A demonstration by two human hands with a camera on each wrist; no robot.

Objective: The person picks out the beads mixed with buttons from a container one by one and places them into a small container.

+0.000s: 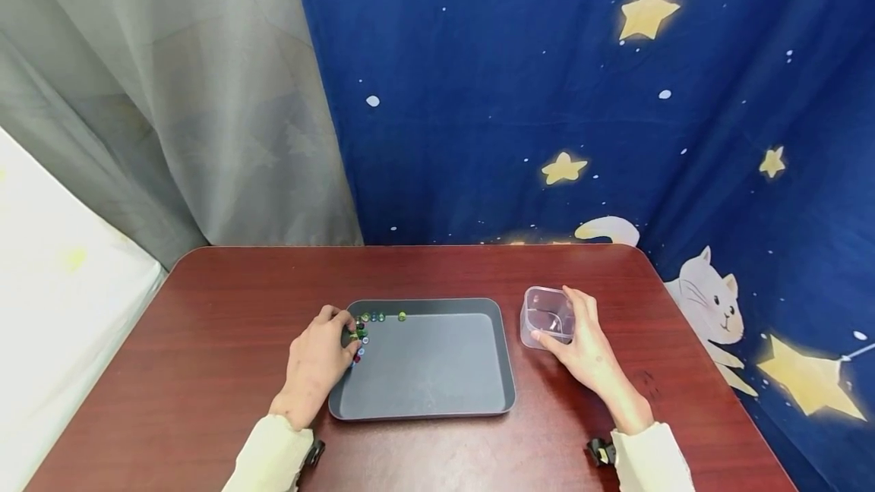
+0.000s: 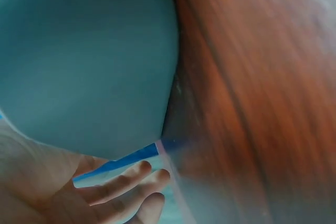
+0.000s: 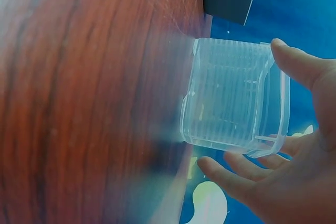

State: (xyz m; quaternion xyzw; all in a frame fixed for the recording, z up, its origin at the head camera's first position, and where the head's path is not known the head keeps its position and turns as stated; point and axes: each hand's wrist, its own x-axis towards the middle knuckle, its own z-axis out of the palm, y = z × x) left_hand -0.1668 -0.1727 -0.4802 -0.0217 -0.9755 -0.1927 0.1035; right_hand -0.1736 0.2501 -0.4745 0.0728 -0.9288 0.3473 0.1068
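Note:
A shallow grey tray (image 1: 431, 370) lies on the table. Several small glassy marbles (image 1: 380, 317) in green, blue, red and yellow sit along its left and back walls. My left hand (image 1: 317, 359) reaches over the left wall, thumb and index finger parted around the marbles there. In the left wrist view the tray's wall (image 2: 89, 61) hides those fingertips, while other fingers (image 2: 118, 187) extend outside it. To the right of the tray, my right hand (image 1: 589, 349) grips a clear plastic box (image 1: 547, 319), thumb and fingers on opposite sides of its rim.
The reddish-brown wooden table (image 1: 239, 310) extends around the tray and box. Behind it hang a grey curtain (image 1: 225, 97) and a blue star-patterned curtain (image 1: 465, 97). White cloth (image 1: 55, 249) is off the left edge.

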